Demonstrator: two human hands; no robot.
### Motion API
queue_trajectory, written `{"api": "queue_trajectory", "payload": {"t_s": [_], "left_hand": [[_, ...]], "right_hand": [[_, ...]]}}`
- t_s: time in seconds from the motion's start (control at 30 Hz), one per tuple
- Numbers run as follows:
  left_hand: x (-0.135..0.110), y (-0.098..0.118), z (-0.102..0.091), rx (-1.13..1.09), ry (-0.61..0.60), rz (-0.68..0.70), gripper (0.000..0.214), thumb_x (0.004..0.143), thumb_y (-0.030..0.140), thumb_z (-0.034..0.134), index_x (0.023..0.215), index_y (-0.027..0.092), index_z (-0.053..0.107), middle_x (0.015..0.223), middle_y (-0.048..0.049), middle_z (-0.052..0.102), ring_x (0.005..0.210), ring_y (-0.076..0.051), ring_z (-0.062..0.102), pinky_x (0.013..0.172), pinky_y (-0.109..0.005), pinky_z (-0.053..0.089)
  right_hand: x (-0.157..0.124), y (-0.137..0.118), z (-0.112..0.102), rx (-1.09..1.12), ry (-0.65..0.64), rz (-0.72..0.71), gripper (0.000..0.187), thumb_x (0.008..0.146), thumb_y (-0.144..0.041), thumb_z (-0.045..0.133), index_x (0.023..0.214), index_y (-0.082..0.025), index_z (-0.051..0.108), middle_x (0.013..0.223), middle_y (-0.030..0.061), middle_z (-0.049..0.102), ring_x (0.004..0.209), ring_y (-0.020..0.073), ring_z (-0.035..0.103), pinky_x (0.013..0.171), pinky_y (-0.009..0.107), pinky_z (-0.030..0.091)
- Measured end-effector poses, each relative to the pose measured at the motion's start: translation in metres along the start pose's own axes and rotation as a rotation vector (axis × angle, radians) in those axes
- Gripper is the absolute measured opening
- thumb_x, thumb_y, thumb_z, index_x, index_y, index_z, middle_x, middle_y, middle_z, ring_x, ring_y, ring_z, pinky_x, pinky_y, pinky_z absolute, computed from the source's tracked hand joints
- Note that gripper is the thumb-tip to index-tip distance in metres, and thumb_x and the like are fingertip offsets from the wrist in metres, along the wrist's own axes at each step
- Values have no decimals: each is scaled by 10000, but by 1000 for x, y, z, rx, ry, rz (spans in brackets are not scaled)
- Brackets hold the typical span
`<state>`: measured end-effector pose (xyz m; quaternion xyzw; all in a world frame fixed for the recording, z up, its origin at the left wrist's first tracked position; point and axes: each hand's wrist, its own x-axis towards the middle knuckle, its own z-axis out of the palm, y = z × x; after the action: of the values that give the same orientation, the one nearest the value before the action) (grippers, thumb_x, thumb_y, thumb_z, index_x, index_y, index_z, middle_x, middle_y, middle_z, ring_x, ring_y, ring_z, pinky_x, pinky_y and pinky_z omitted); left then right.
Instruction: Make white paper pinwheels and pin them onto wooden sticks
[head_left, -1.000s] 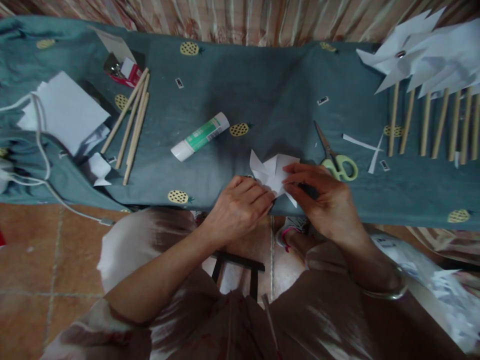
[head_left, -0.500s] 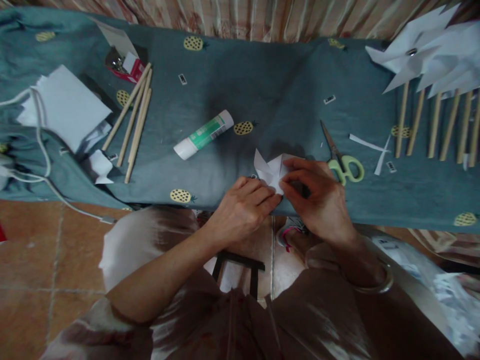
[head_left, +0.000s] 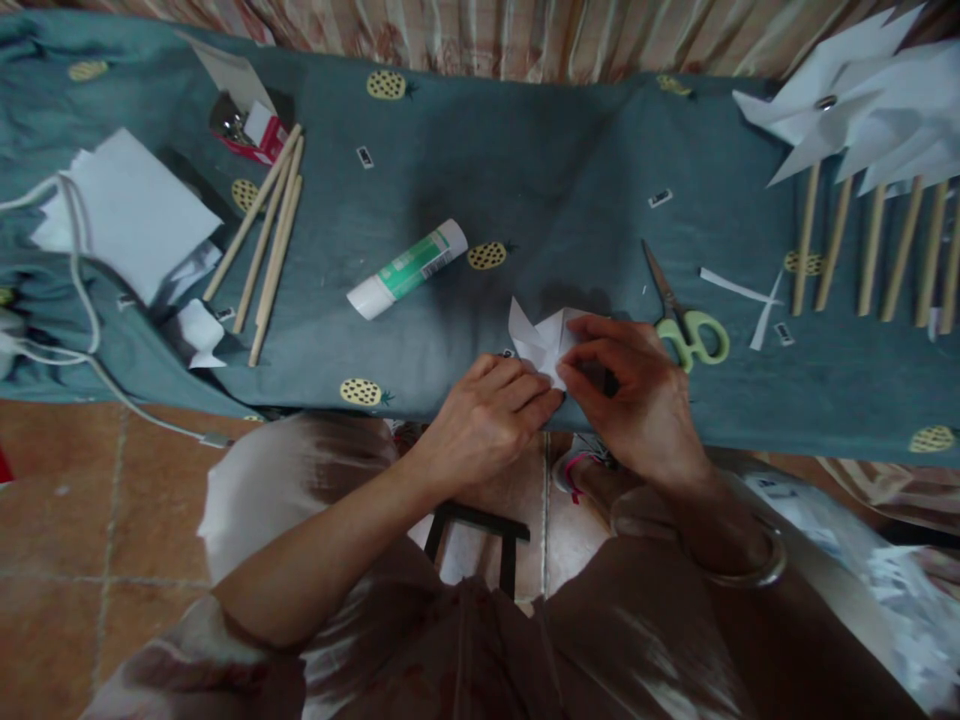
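A white paper pinwheel [head_left: 546, 342] with folded, pointed blades lies at the front edge of the cloth-covered table. My left hand [head_left: 491, 410] is closed on its near left side, fingers bent and pressed together. From the right, my right hand [head_left: 634, 395] pinches the paper by its middle with thumb and fingertips. Both hands hide parts of the paper. Just right of my right hand lie scissors [head_left: 686, 320] with light green handles, blades pointing away. A glue stick [head_left: 407, 270] with a green and white label rests to the left, beyond my left hand.
Finished pinwheels [head_left: 832, 110] on sticks lie at the far right. Paper strips [head_left: 742, 287] are beside the scissors. At left are loose wooden sticks [head_left: 274, 250], a red box [head_left: 251, 130] of metal pieces, stacked white paper [head_left: 142, 215] and a white cable [head_left: 79, 260].
Almost nothing differs. Both hands keep their hold on the paper pinwheel, and the view has shifted very slightly.
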<state>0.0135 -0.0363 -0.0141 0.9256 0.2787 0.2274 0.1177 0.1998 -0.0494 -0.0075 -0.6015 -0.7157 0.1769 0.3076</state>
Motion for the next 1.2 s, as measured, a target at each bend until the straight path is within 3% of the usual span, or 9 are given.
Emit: {"api": "queue_trajectory", "payload": {"t_s": [0.17,0.47,0.83,1.2], "left_hand": [[-1,0,0,2,-25,-8,234,1005,202,460,1082,127,667,995,-75,735,952,-197,626,817,-348,454],[0,0,-1,-9,-2,6,225,996,191,474,1065,109,673,986,-77,734,942,-200,621,804,-347,455],[0,1,0,0,5,6,225,999,189,467,1061,120,672,982,-67,738,940,-194,623,807,-339,458],[0,0,-1,-5,-27,0,283,1019,202,404,1069,125,671,985,-75,729,931,-201,611,793,-347,449]], "right_hand": [[-1,0,0,34,-3,38,122,849,-150,628,800,-246,686,1126,67,709,1105,263,626,966,465,512],[-1,0,0,1,12,15,60,839,-155,636,812,-177,684,1120,120,729,1080,274,642,937,458,520],[-3,0,1,35,9,51,120,839,-152,626,813,-255,682,1139,67,702,1102,285,625,955,515,522],[-7,-3,-1,-36,4,-27,209,900,-201,575,1005,-346,683,1287,20,618,1167,286,561,983,492,488]]}}
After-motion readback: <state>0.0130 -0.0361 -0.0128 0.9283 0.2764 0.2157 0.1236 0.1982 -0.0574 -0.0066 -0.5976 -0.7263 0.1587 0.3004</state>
